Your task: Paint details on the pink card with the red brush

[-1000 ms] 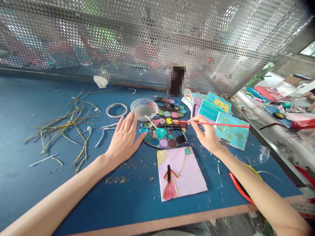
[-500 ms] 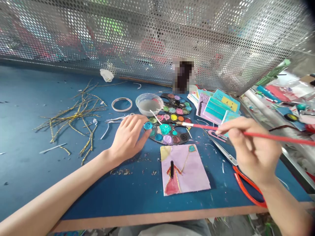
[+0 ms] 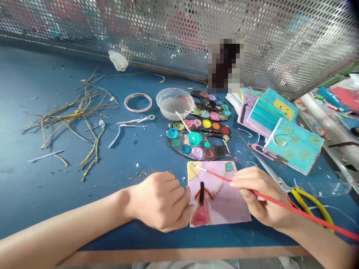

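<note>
My right hand [image 3: 262, 192] is closed around a red paintbrush [image 3: 218, 176] in a pen-like grip. The white tip end of the brush lies over the pale yellow corner of a small painted card [image 3: 232, 201]. A long-haired figure in a red dress is painted on its lilac ground, with a small teal square at the upper right. At the card's left edge, my left hand [image 3: 165, 201] is curled into a fist whose knuckles and thumb touch or overlap the edge; its fingertips are hidden. Just beyond the card lies a paint palette [image 3: 175, 151] with several colours.
Behind are a water bowl [image 3: 175, 108], a second palette [image 3: 196, 93] and a tape roll [image 3: 138, 110]. Gold twigs [image 3: 75, 117] spread at left. Scissors [image 3: 276, 177], yellow-handled pliers [image 3: 311, 203] and painted cards [image 3: 297, 144] lie at right. A perforated metal screen [image 3: 157, 41] closes the back.
My right hand has carried the brush from above the palette down and left onto the card. My left hand has moved from the palette to the card's left edge and curled up.
</note>
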### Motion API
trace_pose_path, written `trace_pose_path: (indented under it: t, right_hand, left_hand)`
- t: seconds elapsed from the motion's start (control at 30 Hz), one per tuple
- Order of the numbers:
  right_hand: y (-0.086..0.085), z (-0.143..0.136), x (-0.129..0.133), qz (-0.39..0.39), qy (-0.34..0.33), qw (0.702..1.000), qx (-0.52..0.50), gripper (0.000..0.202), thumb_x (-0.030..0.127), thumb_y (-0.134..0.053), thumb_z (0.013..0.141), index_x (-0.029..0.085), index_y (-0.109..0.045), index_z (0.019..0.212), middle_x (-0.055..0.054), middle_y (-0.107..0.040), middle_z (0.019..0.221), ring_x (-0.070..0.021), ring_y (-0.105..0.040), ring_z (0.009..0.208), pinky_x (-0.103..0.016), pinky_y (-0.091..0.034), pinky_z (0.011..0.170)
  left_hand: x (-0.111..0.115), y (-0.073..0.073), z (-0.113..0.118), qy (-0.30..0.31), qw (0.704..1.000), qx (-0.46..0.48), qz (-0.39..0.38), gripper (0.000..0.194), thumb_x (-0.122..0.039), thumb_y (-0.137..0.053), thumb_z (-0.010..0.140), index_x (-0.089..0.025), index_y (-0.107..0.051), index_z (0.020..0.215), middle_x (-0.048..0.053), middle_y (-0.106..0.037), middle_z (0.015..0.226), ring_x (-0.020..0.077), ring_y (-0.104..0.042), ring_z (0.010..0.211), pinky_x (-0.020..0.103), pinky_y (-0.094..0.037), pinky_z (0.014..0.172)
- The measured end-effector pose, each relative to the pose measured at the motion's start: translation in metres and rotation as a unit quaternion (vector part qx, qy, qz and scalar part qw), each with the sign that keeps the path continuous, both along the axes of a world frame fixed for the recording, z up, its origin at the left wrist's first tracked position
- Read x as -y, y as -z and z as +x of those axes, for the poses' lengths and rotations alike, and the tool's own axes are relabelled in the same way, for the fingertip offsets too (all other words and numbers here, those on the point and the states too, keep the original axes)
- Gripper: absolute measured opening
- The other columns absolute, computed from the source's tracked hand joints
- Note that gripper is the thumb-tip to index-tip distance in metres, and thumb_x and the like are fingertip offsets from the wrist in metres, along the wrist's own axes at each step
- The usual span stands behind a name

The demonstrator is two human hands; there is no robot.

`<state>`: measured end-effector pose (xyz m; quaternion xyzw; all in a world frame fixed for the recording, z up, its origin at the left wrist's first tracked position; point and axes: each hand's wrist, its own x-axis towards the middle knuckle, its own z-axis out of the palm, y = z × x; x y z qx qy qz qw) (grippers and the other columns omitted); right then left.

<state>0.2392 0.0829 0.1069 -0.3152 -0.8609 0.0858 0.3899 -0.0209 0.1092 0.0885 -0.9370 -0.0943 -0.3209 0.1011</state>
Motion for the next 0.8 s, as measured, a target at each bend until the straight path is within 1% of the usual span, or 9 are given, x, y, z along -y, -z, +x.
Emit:
trace_pose_path:
  t: [0.1,0.23,0.33,0.53,0.67,0.73,0.8]
  right_hand:
    - [0.001,0.003,-0.001,-0.013,0.003,1.000,-0.012,0.020,0.013,-0.047,0.091,0.020,-0.062,0.102,-0.004,-0.068,0.078,-0.0157,-0.067,0.073,-0.029,-0.057,0.064]
    - [0.002,0.006,0.001,-0.035,-0.005,0.999,0.003,0.019,0.013,-0.048,0.090,0.017,-0.062,0.102,-0.005,-0.067,0.081,-0.0157,-0.066,0.078,-0.029,-0.056,0.069]
    - [0.001,0.008,0.002,-0.036,-0.009,0.999,0.013,0.019,0.010,-0.049,0.087,0.016,-0.061,0.101,-0.005,-0.067,0.082,-0.0154,-0.065,0.080,-0.028,-0.055,0.072]
    - [0.000,0.013,0.003,-0.032,0.006,0.999,0.005,0.022,0.007,-0.050,0.083,0.018,-0.060,0.098,-0.004,-0.066,0.080,-0.0171,-0.064,0.076,-0.031,-0.054,0.067]
    - [0.000,0.017,0.005,-0.056,0.010,0.998,-0.005,0.021,0.011,-0.050,0.085,0.021,-0.061,0.100,-0.005,-0.066,0.081,-0.0191,-0.064,0.076,-0.034,-0.054,0.066]
    - [-0.001,0.015,0.005,-0.062,0.001,0.998,0.000,0.020,0.013,-0.047,0.087,0.021,-0.060,0.100,-0.004,-0.066,0.079,-0.0183,-0.064,0.074,-0.033,-0.055,0.064]
    - [-0.004,0.012,0.004,-0.060,-0.013,0.998,0.005,0.018,0.015,-0.046,0.090,0.021,-0.060,0.098,-0.003,-0.066,0.077,-0.0167,-0.064,0.071,-0.031,-0.055,0.063]
  left_hand:
    - [-0.001,0.002,0.001,0.007,1.000,0.001,-0.007,0.022,-0.018,-0.049,0.080,-0.006,-0.068,0.077,-0.002,-0.049,0.044,0.0117,-0.040,0.039,0.029,-0.028,0.038]
    - [0.000,0.005,0.002,0.008,1.000,-0.004,-0.017,0.022,-0.017,-0.049,0.078,-0.007,-0.069,0.074,-0.002,-0.049,0.044,0.0122,-0.039,0.038,0.029,-0.029,0.038]
    - [0.000,0.005,0.002,0.008,1.000,-0.005,-0.019,0.022,-0.017,-0.049,0.077,-0.007,-0.069,0.075,-0.002,-0.048,0.043,0.0123,-0.039,0.038,0.029,-0.029,0.038]
    - [0.002,0.002,0.001,0.010,1.000,-0.006,-0.017,0.023,-0.017,-0.049,0.078,-0.006,-0.069,0.076,-0.001,-0.049,0.043,0.0113,-0.039,0.038,0.029,-0.030,0.037]
    - [0.002,0.003,0.001,0.008,1.000,-0.022,-0.018,0.022,-0.017,-0.049,0.078,-0.006,-0.069,0.079,0.001,-0.055,0.047,0.0118,-0.043,0.039,0.029,-0.033,0.038]
    - [0.002,0.003,0.001,0.011,1.000,-0.020,-0.019,0.023,-0.017,-0.051,0.077,-0.005,-0.070,0.080,0.002,-0.057,0.048,0.0119,-0.044,0.039,0.029,-0.033,0.037]
    - [0.002,0.003,0.001,0.014,0.999,-0.017,-0.024,0.023,-0.016,-0.051,0.075,-0.004,-0.070,0.079,0.001,-0.055,0.046,0.0118,-0.042,0.038,0.029,-0.032,0.037]
